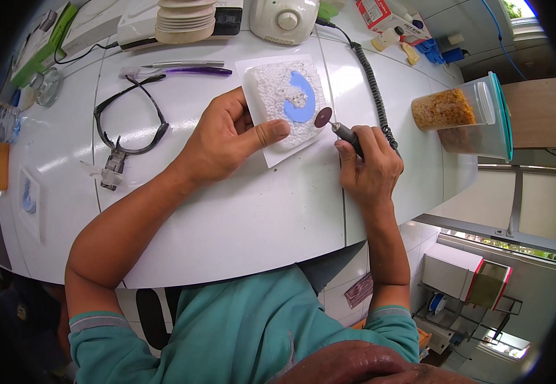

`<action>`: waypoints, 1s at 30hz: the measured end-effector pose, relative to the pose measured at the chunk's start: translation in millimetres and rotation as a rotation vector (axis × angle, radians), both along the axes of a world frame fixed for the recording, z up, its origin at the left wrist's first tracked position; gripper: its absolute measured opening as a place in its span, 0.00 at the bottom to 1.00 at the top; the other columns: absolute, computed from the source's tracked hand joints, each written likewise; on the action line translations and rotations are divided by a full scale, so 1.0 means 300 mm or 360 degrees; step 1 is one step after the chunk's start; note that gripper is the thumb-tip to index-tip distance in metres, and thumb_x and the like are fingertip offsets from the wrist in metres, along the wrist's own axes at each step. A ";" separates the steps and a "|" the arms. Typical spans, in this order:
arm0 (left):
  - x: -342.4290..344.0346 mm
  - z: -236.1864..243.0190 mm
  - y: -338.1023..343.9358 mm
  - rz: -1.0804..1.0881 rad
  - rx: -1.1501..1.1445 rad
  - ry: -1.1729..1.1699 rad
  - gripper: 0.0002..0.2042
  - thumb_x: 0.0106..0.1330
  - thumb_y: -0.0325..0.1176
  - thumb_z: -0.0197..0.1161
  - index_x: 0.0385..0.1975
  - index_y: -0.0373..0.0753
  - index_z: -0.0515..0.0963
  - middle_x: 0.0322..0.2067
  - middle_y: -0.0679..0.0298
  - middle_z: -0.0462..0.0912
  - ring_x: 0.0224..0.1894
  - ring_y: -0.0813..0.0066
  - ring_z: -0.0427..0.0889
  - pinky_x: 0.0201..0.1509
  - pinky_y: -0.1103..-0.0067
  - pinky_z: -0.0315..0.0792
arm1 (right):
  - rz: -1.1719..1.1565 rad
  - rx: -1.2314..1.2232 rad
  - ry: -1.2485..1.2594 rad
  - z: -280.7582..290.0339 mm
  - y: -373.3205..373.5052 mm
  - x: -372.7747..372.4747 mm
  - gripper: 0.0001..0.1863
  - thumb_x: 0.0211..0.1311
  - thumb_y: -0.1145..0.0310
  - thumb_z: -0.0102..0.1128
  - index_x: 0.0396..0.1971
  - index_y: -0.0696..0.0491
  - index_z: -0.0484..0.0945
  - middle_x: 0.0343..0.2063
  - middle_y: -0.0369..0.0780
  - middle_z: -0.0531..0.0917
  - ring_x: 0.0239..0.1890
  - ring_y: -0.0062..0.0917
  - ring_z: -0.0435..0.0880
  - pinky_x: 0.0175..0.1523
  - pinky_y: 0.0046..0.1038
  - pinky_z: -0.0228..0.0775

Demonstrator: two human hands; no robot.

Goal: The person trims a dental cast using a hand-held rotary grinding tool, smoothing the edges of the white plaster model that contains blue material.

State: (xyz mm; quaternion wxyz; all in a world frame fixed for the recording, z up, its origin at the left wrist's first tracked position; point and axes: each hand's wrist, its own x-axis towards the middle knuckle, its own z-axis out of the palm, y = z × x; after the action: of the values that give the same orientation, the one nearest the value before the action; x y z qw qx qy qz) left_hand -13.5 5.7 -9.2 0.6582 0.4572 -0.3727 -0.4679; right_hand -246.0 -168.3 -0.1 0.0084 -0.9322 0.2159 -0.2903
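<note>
My left hand [223,141] is closed on the left edge of a white block [268,83] with a bumpy, grainy surface, its thumb lying on top and its other fingers partly hidden behind. Under the block is a flat white plate [274,157]. A blue curved shape [302,112] is set in the block's face, with small whitish lumps in its hollow. My right hand [373,160] grips a rotary handpiece [348,137] like a pen. On its tip sits a dark red disc [323,117], close to the block's right edge; whether it touches, I cannot tell.
A coiled cord [374,89] runs from the handpiece to a white control box [284,20] at the back. Dark-framed glasses [130,150] and a purple-handled brush [198,72] lie left. At right stands a clear container [444,110] of orange-brown granules. Another white plate [29,198] lies far left.
</note>
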 end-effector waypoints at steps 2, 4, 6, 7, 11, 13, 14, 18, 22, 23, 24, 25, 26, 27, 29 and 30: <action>-0.002 -0.001 0.000 0.0027 -0.0039 0.0000 0.25 0.79 0.37 0.75 0.68 0.28 0.77 0.59 0.55 0.90 0.61 0.72 0.87 0.70 0.71 0.81 | -0.0002 -0.0003 0.0003 0.001 0.000 -0.001 0.18 0.71 0.51 0.77 0.34 0.51 0.84 0.23 0.35 0.77 0.19 0.28 0.74 0.25 0.33 0.63; -0.001 -0.001 0.000 0.0023 -0.0030 -0.0019 0.25 0.79 0.37 0.75 0.68 0.28 0.77 0.59 0.55 0.90 0.61 0.72 0.88 0.70 0.71 0.81 | -0.0007 -0.0012 0.0010 0.001 0.001 -0.002 0.18 0.71 0.51 0.77 0.34 0.51 0.84 0.23 0.35 0.77 0.19 0.27 0.74 0.25 0.33 0.63; -0.001 0.000 0.001 0.0026 -0.0026 -0.0023 0.25 0.79 0.37 0.75 0.68 0.28 0.77 0.59 0.55 0.90 0.61 0.71 0.88 0.70 0.71 0.81 | -0.0003 -0.0014 0.0011 0.002 0.002 -0.002 0.18 0.71 0.51 0.77 0.34 0.51 0.84 0.23 0.35 0.77 0.18 0.27 0.73 0.25 0.33 0.62; -0.002 0.002 0.001 0.0028 -0.0023 -0.0027 0.25 0.79 0.37 0.75 0.68 0.28 0.77 0.59 0.54 0.90 0.61 0.71 0.88 0.70 0.71 0.81 | 0.0001 -0.0016 0.0012 0.002 0.002 -0.002 0.18 0.71 0.51 0.78 0.34 0.51 0.84 0.23 0.35 0.77 0.18 0.27 0.73 0.25 0.33 0.62; -0.001 0.005 0.001 0.0034 -0.0012 -0.0023 0.25 0.79 0.37 0.75 0.67 0.28 0.77 0.59 0.54 0.90 0.61 0.71 0.88 0.70 0.71 0.81 | -0.0004 -0.0013 0.0018 0.000 0.000 -0.004 0.18 0.70 0.52 0.78 0.34 0.51 0.85 0.23 0.35 0.77 0.18 0.27 0.73 0.25 0.33 0.62; 0.004 0.003 0.002 0.0002 0.0048 -0.0047 0.29 0.78 0.42 0.76 0.70 0.30 0.76 0.61 0.52 0.88 0.63 0.68 0.87 0.74 0.69 0.78 | 0.0017 -0.0020 -0.0003 0.002 0.000 -0.001 0.18 0.71 0.51 0.78 0.34 0.51 0.85 0.23 0.34 0.77 0.18 0.26 0.73 0.25 0.33 0.62; 0.004 0.003 0.001 0.0002 0.0049 -0.0047 0.29 0.78 0.42 0.76 0.70 0.30 0.76 0.61 0.52 0.88 0.63 0.68 0.87 0.74 0.69 0.78 | 0.0017 -0.0020 -0.0003 0.003 0.002 0.000 0.18 0.71 0.51 0.78 0.34 0.51 0.85 0.23 0.34 0.77 0.18 0.26 0.73 0.25 0.33 0.62; 0.004 0.002 0.000 -0.0005 0.0033 -0.0027 0.29 0.78 0.42 0.76 0.70 0.30 0.76 0.61 0.52 0.88 0.63 0.68 0.87 0.74 0.69 0.78 | 0.0005 -0.0005 0.0019 0.003 0.003 -0.002 0.18 0.71 0.51 0.78 0.34 0.51 0.85 0.23 0.35 0.77 0.18 0.26 0.73 0.25 0.33 0.62; -0.001 0.001 0.001 0.0017 -0.0025 -0.0004 0.25 0.79 0.37 0.75 0.67 0.27 0.78 0.59 0.54 0.90 0.61 0.72 0.88 0.70 0.71 0.81 | 0.0004 0.0004 0.0030 0.006 0.005 -0.002 0.18 0.71 0.52 0.78 0.34 0.51 0.84 0.23 0.35 0.77 0.19 0.27 0.74 0.25 0.33 0.63; -0.001 0.000 0.001 0.0016 -0.0025 -0.0003 0.25 0.79 0.37 0.75 0.67 0.27 0.78 0.59 0.54 0.90 0.61 0.72 0.88 0.70 0.71 0.81 | 0.0003 0.0004 0.0030 0.005 0.005 -0.003 0.18 0.71 0.52 0.78 0.34 0.51 0.84 0.23 0.35 0.77 0.19 0.27 0.74 0.25 0.33 0.63; 0.001 -0.002 0.000 -0.0001 -0.0003 0.0002 0.27 0.79 0.38 0.75 0.69 0.29 0.77 0.60 0.53 0.89 0.62 0.70 0.88 0.72 0.70 0.79 | 0.0002 0.0007 0.0022 0.004 0.005 -0.004 0.17 0.72 0.53 0.77 0.35 0.52 0.84 0.24 0.35 0.78 0.19 0.27 0.75 0.25 0.32 0.63; 0.002 -0.002 -0.001 -0.0018 0.0017 0.0007 0.28 0.78 0.40 0.76 0.70 0.30 0.76 0.61 0.53 0.89 0.63 0.68 0.88 0.74 0.69 0.78 | 0.0001 0.0010 0.0014 0.003 0.003 -0.006 0.17 0.72 0.54 0.77 0.36 0.52 0.84 0.24 0.35 0.79 0.19 0.27 0.76 0.26 0.31 0.64; 0.004 -0.002 -0.001 -0.0019 0.0016 0.0007 0.28 0.78 0.40 0.76 0.70 0.30 0.76 0.61 0.53 0.89 0.63 0.68 0.88 0.74 0.69 0.78 | 0.0000 0.0010 0.0013 -0.005 -0.003 -0.010 0.17 0.72 0.54 0.77 0.36 0.52 0.84 0.24 0.35 0.79 0.19 0.27 0.76 0.26 0.31 0.64; 0.007 -0.002 0.000 -0.0022 0.0042 0.0018 0.28 0.78 0.39 0.76 0.70 0.30 0.75 0.62 0.53 0.88 0.64 0.68 0.87 0.75 0.69 0.77 | -0.0012 0.0060 -0.0097 -0.016 -0.012 -0.016 0.17 0.74 0.54 0.75 0.38 0.53 0.84 0.25 0.36 0.80 0.20 0.27 0.77 0.26 0.30 0.65; 0.014 0.003 0.002 -0.0022 0.0062 0.0020 0.29 0.78 0.39 0.75 0.71 0.30 0.75 0.63 0.53 0.87 0.65 0.68 0.86 0.76 0.69 0.76 | -0.0021 0.0105 -0.0218 -0.011 -0.027 -0.022 0.16 0.76 0.55 0.74 0.40 0.54 0.84 0.26 0.37 0.81 0.20 0.28 0.77 0.27 0.29 0.66; 0.014 -0.005 0.002 0.0017 0.0018 0.0035 0.30 0.78 0.37 0.75 0.73 0.31 0.72 0.65 0.52 0.86 0.67 0.67 0.85 0.77 0.69 0.75 | -0.0030 0.0213 -0.0309 -0.004 -0.033 -0.027 0.17 0.77 0.54 0.73 0.41 0.55 0.83 0.25 0.36 0.80 0.21 0.25 0.77 0.28 0.28 0.66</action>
State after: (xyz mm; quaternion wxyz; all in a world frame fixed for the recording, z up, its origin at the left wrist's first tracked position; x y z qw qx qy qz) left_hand -9.4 6.4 -10.5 0.6621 0.4579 -0.3603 -0.4713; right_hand -254.3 -178.3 -1.2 0.0888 -0.8949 0.2418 -0.3643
